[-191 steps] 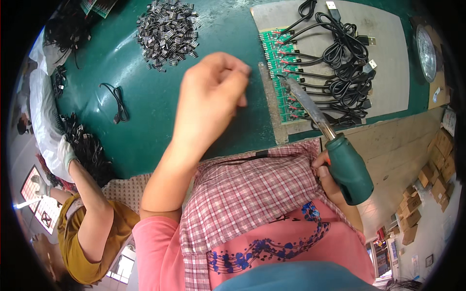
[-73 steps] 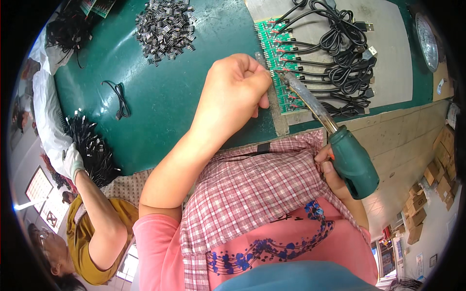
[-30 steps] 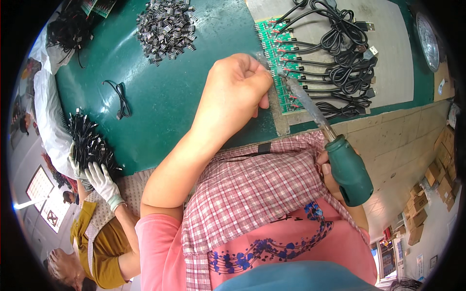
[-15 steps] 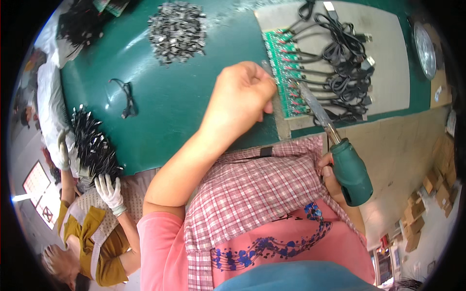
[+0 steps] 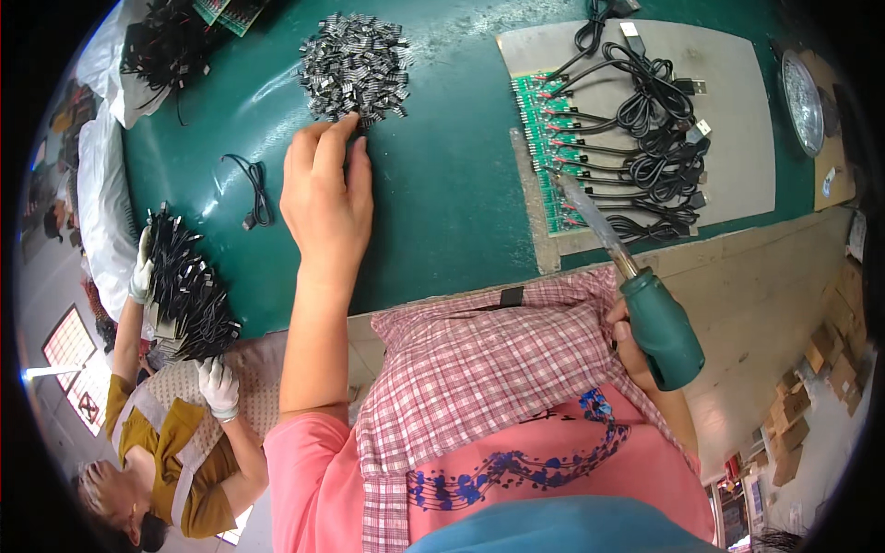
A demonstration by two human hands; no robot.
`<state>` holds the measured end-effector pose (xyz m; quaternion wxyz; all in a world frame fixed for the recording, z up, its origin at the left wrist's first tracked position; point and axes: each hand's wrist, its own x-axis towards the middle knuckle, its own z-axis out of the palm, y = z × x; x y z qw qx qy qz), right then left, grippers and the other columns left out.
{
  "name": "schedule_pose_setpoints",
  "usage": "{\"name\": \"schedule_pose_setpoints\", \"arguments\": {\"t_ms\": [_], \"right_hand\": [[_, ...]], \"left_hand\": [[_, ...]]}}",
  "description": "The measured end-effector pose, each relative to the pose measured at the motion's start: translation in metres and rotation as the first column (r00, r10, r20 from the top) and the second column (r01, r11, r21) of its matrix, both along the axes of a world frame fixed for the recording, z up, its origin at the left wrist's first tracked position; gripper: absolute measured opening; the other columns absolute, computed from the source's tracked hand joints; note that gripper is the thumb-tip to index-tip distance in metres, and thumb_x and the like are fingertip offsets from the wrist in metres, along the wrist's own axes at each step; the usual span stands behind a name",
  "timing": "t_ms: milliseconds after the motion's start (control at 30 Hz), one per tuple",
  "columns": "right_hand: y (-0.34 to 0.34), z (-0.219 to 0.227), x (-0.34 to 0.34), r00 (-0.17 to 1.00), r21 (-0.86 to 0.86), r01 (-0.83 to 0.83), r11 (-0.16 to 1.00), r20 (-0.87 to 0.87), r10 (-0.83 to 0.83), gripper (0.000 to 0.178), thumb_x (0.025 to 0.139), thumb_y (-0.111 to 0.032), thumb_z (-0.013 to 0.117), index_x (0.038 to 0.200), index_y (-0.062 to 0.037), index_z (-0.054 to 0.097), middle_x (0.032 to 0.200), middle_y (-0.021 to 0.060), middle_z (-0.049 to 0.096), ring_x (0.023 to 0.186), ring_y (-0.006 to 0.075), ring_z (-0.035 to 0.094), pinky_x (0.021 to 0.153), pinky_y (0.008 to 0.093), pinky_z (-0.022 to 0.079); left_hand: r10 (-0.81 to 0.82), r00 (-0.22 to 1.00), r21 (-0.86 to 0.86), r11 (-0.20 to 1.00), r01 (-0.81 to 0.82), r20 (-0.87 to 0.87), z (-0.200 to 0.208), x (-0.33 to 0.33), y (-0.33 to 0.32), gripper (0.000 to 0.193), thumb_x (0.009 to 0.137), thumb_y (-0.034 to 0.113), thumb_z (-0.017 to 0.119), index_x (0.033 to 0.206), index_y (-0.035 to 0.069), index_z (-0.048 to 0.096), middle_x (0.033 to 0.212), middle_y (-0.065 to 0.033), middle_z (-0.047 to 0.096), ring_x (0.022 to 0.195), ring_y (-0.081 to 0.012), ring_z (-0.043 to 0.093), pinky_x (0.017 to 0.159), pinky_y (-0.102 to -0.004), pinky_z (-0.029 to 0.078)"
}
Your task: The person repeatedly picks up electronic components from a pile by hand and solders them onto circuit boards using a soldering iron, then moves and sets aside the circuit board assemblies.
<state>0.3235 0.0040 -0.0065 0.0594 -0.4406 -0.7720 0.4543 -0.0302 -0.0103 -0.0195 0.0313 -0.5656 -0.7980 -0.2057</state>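
My left hand (image 5: 327, 198) reaches over the green table, thumb apart from the fingers, with nothing visible in it. Its fingertips are at the near edge of a pile of small black-and-silver connectors (image 5: 355, 69). At the right, my right hand (image 5: 629, 336) is wrapped round the green handle of a soldering iron (image 5: 659, 323), which partly hides the fingers. The iron's tip lies over a strip of green circuit boards (image 5: 546, 138). Black cables (image 5: 650, 124) run from the boards' right side in coiled bundles with metal plugs, lying on a grey mat (image 5: 742, 138).
One black cable (image 5: 256, 192) lies alone left of my left hand. Farther left, a co-worker's gloved hands are at a heap of black cables (image 5: 189, 286). A round metal dish (image 5: 802, 101) sits at the far right. More boards (image 5: 230, 13) lie at the top left.
My left hand has moved left from beside the circuit boards to the connector pile, and its fingers have opened out. My right hand keeps the soldering iron over the boards.
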Motion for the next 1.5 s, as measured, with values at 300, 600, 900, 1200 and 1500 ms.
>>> {"name": "schedule_pose_setpoints", "arguments": {"t_ms": [300, 600, 900, 1200, 1500], "right_hand": [[-0.008, -0.011, 0.003, 0.999, 0.088, 0.037, 0.995, -0.029, -0.034, 0.011, 0.085, -0.012, 0.060, 0.084, -0.0011, 0.059, 0.078, 0.0073, 0.060, 0.072, 0.0183, 0.055, 0.069, 0.0300, 0.043], [-0.005, -0.003, 0.008, 0.992, 0.040, 0.071, 0.997, -0.106, -0.067, 0.014, 0.087, -0.012, 0.059, 0.095, -0.0018, 0.054, 0.080, 0.0082, 0.059, 0.072, 0.0168, 0.056, 0.069, 0.0283, 0.046], [0.074, 0.015, 0.021, 0.600, -0.010, 0.711, 0.703, -0.514, -0.613, 0.020, 0.088, -0.008, 0.059, 0.107, -0.0046, 0.052, 0.084, 0.0053, 0.060, 0.063, 0.0090, 0.051, 0.054, 0.0224, 0.041], [0.128, 0.016, 0.053, 0.409, -0.048, 0.827, 0.560, -0.632, -0.658, 0.034, 0.088, -0.007, 0.060, 0.119, 0.0021, 0.051, 0.080, 0.0035, 0.055, 0.057, 0.0057, 0.046, 0.048, 0.0210, 0.036], [0.034, 0.009, -0.052, 0.749, -0.224, 0.372, 0.901, -0.501, -0.434, 0.033, 0.085, 0.003, 0.058, 0.115, -0.0047, 0.045, 0.089, 0.0059, 0.057, 0.063, 0.0087, 0.052, 0.051, 0.0210, 0.043]], "left_hand": [[-0.119, 0.984, -0.027, 0.993, 0.117, -0.136, -0.011, -0.009, 0.003, 0.009, 0.081, 0.002, 0.066, 0.090, 0.001, 0.064, 0.088, -0.0108, 0.063, 0.071, -0.0246, 0.062, 0.063, -0.0321, 0.050], [0.043, 0.997, 0.042, 0.998, -0.045, 0.057, -0.008, -0.005, 0.004, 0.007, 0.085, 0.004, 0.063, 0.091, 0.000, 0.062, 0.082, -0.0091, 0.064, 0.065, -0.0158, 0.060, 0.060, -0.0271, 0.049], [0.201, 0.329, -0.120, 0.960, -0.252, 0.923, 0.021, 0.012, -0.001, 0.009, 0.095, 0.008, 0.050, 0.094, 0.001, 0.056, 0.077, -0.0096, 0.065, 0.061, -0.0110, 0.059, 0.057, -0.0234, 0.049], [0.117, 0.025, -0.117, 0.993, 0.007, 0.993, 0.019, 0.035, 0.000, 0.013, 0.093, 0.005, 0.047, 0.101, 0.001, 0.056, 0.081, -0.0105, 0.066, 0.065, -0.0128, 0.061, 0.060, -0.0256, 0.052], [-0.502, 0.522, 0.219, 0.832, 0.510, 0.690, 0.044, 0.113, 0.008, 0.010, 0.093, 0.014, 0.051, 0.094, 0.005, 0.053, 0.073, -0.0152, 0.060, 0.069, -0.0369, 0.061, 0.060, -0.0438, 0.049]]}}
